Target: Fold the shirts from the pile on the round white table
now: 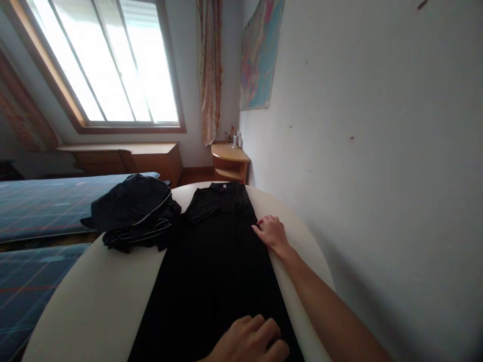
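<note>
A black polo shirt (219, 271) lies stretched lengthwise on a round white table (101, 301), with its collar and a small pale label at the far end. One sleeve is folded in on the left of the collar. My right hand (272, 234) rests at the shirt's right edge below the collar, its thumb apart from the bent fingers. Low in the view, my left hand (251, 342) is over the near part of the shirt, with curled fingers closed on the cloth. Its fingertips are partly hidden.
A heap of dark clothes (132, 206) with white piping sits at the table's left edge. Left of the table are blue plaid mattresses (45, 206). A white wall (370, 176) runs close on the right. A corner shelf (231, 152) and a wooden desk (158, 153) stand beyond.
</note>
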Available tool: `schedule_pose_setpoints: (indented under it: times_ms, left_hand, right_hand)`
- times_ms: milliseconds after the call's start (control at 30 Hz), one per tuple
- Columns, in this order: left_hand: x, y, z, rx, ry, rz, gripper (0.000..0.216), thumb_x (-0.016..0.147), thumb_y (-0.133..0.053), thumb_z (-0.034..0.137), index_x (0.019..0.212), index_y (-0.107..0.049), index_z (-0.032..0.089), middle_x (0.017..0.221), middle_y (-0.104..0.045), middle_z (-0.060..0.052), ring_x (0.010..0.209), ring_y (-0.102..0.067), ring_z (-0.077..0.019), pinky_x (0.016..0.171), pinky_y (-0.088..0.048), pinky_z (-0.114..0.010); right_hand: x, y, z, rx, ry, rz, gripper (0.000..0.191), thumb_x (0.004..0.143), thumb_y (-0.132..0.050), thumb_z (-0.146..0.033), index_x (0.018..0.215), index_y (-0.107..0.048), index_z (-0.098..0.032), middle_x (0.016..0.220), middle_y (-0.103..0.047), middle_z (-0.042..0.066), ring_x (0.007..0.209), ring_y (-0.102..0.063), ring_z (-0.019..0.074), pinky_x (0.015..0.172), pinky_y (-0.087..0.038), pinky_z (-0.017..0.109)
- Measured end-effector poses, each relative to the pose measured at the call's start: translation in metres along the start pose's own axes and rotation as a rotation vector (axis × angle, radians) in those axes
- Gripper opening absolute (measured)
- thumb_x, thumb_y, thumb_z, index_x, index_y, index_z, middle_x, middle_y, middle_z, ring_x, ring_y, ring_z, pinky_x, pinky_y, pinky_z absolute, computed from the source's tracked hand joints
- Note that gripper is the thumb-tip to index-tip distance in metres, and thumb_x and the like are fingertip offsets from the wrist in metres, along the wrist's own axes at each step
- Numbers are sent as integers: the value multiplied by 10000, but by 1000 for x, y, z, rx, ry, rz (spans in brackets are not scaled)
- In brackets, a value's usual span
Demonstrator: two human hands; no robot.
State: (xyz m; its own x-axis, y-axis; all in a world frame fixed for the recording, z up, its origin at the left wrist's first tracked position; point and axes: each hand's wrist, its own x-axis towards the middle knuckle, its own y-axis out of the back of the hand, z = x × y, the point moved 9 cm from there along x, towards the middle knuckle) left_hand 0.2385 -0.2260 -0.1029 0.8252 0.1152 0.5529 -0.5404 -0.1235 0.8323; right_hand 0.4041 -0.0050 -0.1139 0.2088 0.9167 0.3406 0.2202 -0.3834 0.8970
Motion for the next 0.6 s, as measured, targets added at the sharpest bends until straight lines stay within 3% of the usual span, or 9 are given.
schedule_pose_setpoints:
  times_ms: [267, 433, 500, 600]
  left_hand:
    - [-4, 0, 4, 53, 81, 247, 150, 893, -643, 248, 784, -541, 227, 705, -550, 43, 571, -505, -114, 460, -278, -243]
    - [1, 8, 8, 46, 143, 385, 240, 877, -613, 167, 679, -482, 202, 604, -494, 44, 522, -483, -106, 450, -280, -256]
    - [0, 6, 9, 59, 165, 383, 266, 880, -597, 167, 653, -462, 197, 582, -480, 43, 500, -478, -100, 441, -298, -259]
    - [-2, -6, 14, 108, 128, 285, 286, 883, -609, 196, 651, -442, 204, 568, -472, 48, 465, -476, -97, 412, -299, -256]
  right_hand:
    - [-9, 4, 3, -93, -130, 21, 251, 883, -618, -436, 864, -668, -190, 1013, -667, 90, 1011, -569, 251, 870, -421, 351]
    - [-14, 0, 4, -94, -127, -12, 252, 914, -575, -411, 829, -672, -194, 1072, -655, 97, 1033, -565, 248, 864, -431, 355]
    - [-13, -3, 7, -79, -128, -23, 253, 934, -546, -392, 847, -678, -195, 1105, -651, 104, 1050, -563, 248, 872, -435, 359]
    - [-12, -7, 14, -71, -158, -47, 261, 950, -517, -389, 895, -682, -195, 1152, -640, 117, 1082, -553, 267, 880, -439, 387]
